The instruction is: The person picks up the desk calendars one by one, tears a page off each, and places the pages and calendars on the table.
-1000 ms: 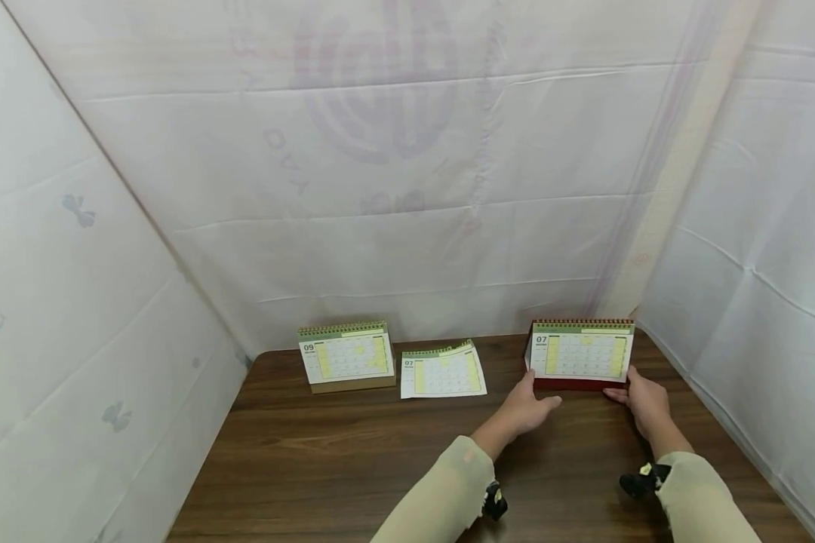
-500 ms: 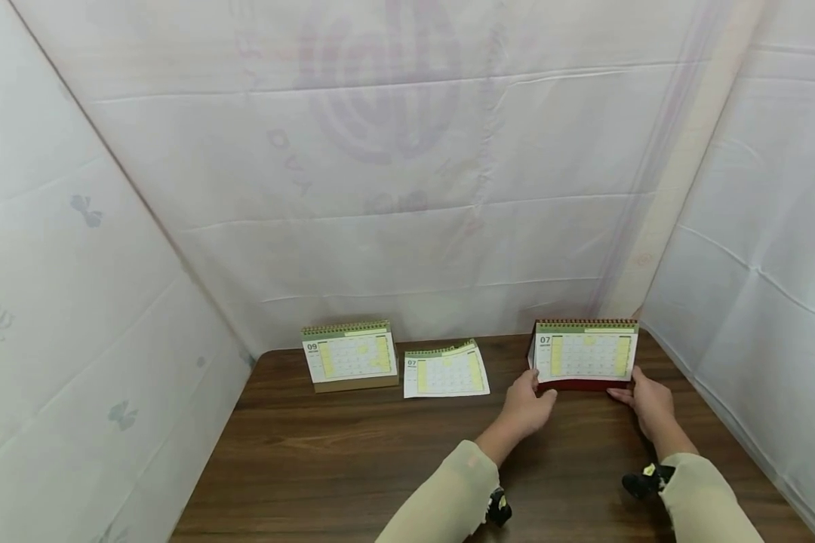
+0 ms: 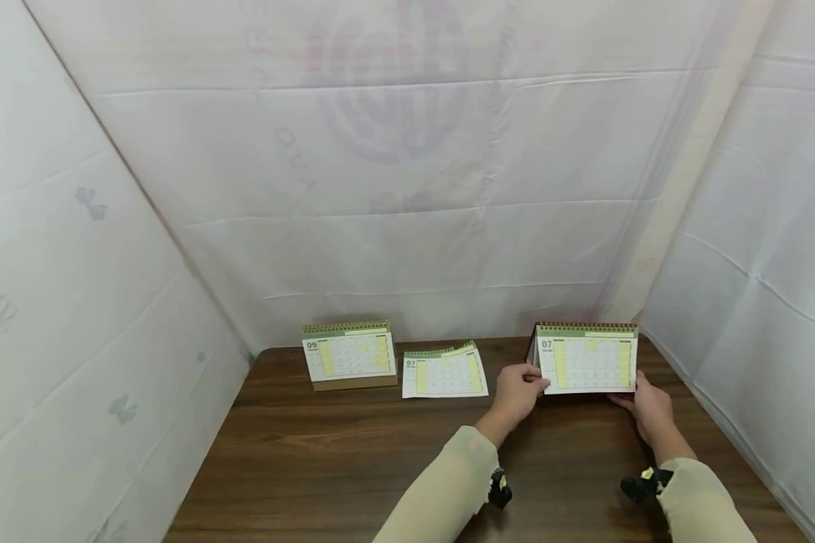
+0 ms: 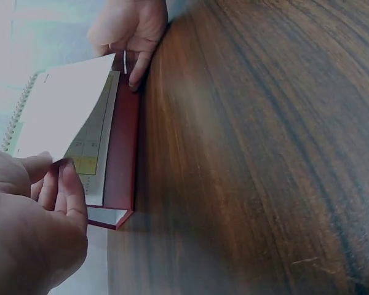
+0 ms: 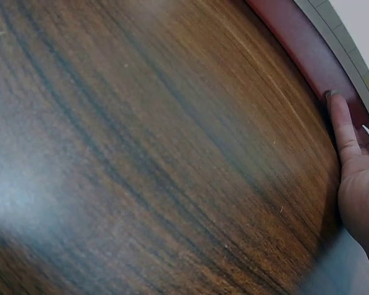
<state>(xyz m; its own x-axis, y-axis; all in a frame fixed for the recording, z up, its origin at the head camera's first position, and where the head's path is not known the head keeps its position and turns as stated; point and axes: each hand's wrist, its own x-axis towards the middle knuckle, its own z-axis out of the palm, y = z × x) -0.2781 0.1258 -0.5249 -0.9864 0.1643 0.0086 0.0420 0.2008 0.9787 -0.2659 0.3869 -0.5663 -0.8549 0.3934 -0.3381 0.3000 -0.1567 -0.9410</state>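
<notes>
A spiral-bound desk calendar [image 3: 594,363] marked 07 stands at the back right of the table. My left hand [image 3: 516,394] pinches the lower left corner of its front page [image 4: 71,107]. That page is lifted off the sheet below, and the red base [image 4: 124,147] shows beneath in the left wrist view. My right hand [image 3: 654,411] holds the calendar's lower right end. One digit of it lies along the front of the red base, seen in the right wrist view; the rest of its fingers are partly hidden at the side.
A desk calendar [image 3: 350,354] marked 09 on a tan base stands at the back left. Between the two lies a loose, torn 07 calendar sheet [image 3: 444,373]. White cloth walls [image 3: 407,256] enclose the brown wooden table [image 3: 312,467] behind and at the sides.
My left hand has gone from the base's left corner to the page corner, raising the page forward over the red base. My right hand has stayed at the right end.
</notes>
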